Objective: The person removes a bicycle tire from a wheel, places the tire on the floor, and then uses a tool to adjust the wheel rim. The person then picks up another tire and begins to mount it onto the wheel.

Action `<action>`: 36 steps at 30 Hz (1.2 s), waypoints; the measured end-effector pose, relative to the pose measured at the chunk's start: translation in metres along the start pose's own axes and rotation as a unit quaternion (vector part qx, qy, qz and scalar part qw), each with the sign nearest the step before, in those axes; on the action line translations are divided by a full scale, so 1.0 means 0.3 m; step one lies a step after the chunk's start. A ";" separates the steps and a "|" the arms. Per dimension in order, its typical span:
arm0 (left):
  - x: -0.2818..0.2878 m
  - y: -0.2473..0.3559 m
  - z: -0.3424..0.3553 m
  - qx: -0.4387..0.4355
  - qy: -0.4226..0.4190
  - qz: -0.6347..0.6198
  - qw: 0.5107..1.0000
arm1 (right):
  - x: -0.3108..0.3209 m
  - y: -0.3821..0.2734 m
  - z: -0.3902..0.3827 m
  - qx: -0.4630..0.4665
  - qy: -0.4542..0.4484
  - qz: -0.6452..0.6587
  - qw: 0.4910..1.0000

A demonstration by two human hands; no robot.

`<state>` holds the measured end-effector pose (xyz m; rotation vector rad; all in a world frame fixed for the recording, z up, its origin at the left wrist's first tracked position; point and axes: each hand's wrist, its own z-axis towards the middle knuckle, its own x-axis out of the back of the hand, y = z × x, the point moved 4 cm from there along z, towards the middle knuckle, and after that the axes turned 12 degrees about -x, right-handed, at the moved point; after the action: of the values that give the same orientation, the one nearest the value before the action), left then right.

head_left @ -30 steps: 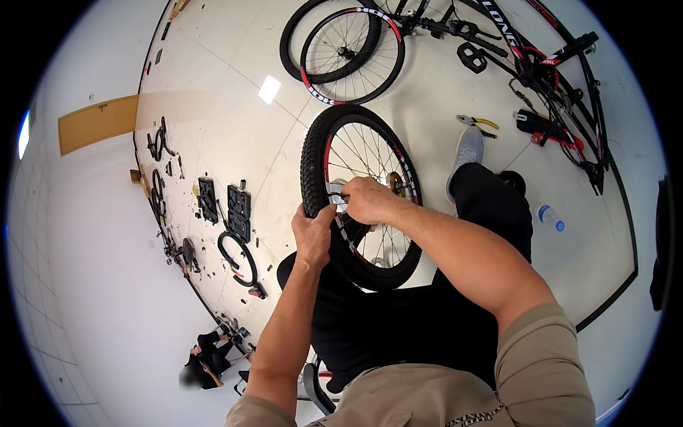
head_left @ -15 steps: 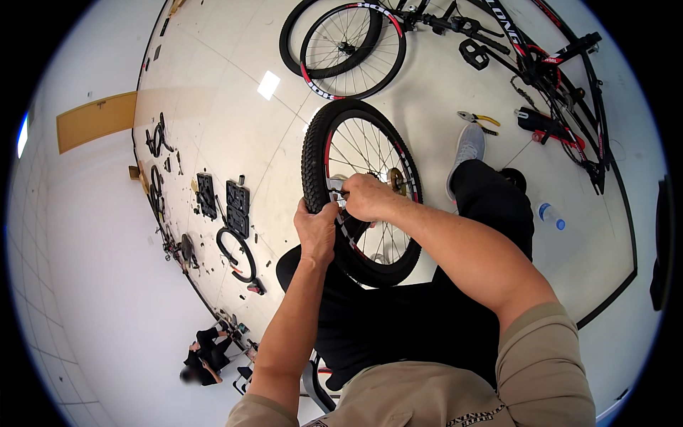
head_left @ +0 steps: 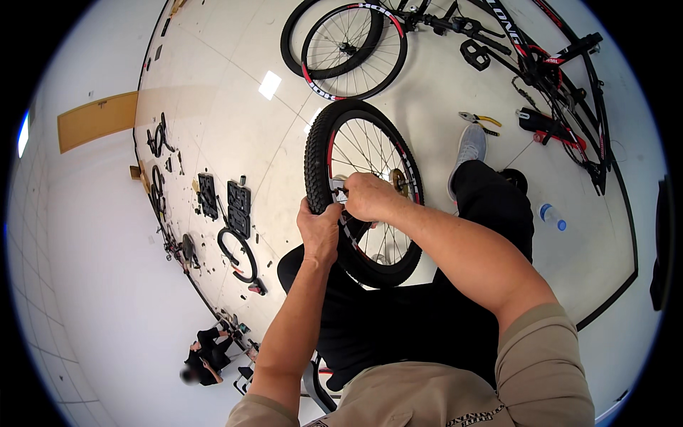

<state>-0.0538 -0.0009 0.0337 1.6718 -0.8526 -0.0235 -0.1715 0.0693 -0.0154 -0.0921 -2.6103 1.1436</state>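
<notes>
An upright bicycle wheel (head_left: 316, 156) with a knobby black tyre, a red-and-white marked rim and a brass-coloured hub disc (head_left: 399, 183) stands by my legs. My left hand (head_left: 319, 231) grips the tyre and rim at the near left side, thumb pressed on the rim. Just above it, my right hand (head_left: 367, 197) is closed at the inner rim on a small dark part, mostly hidden by my fingers and too small to name. My right forearm crosses the lower spokes. A grey shoe (head_left: 469, 149) on my foot rests to the wheel's right.
Loose wheels (head_left: 341, 48) and a black-red bike frame (head_left: 526, 57) lie ahead. Pliers (head_left: 480, 121), a black-red tool (head_left: 541, 128) and a bottle (head_left: 551, 217) are at the right. Tool cases (head_left: 238, 210) and scattered parts lie left; a co-worker (head_left: 206, 361) is at the lower left.
The wheel and both hands have shifted slightly right and up in the view. My grip on the rim looks the same.
</notes>
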 end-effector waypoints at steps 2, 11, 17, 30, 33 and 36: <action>0.000 -0.001 0.000 -0.002 0.003 -0.005 1.000 | 0.002 -0.005 0.000 -0.001 -0.006 0.017 1.000; -0.002 0.002 -0.001 0.008 -0.004 -0.007 1.000 | -0.003 0.006 0.000 -0.003 0.003 -0.003 1.000; -0.008 0.008 -0.004 0.004 -0.007 -0.019 1.000 | -0.005 0.008 0.012 -0.016 -0.008 -0.004 1.000; -0.012 -0.005 -0.001 -0.021 0.010 0.004 1.000 | -0.008 -0.001 -0.001 0.009 0.006 0.006 1.000; -0.014 -0.003 -0.003 -0.030 0.016 0.022 0.999 | -0.017 -0.005 0.001 0.003 -0.008 0.009 1.000; -0.011 -0.003 -0.006 -0.027 0.013 0.037 0.999 | -0.020 -0.007 0.002 0.000 -0.031 0.018 0.999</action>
<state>-0.0549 0.0022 0.0321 1.5858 -0.8865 0.0245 -0.1659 0.0663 -0.0157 -0.1056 -2.6740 1.1756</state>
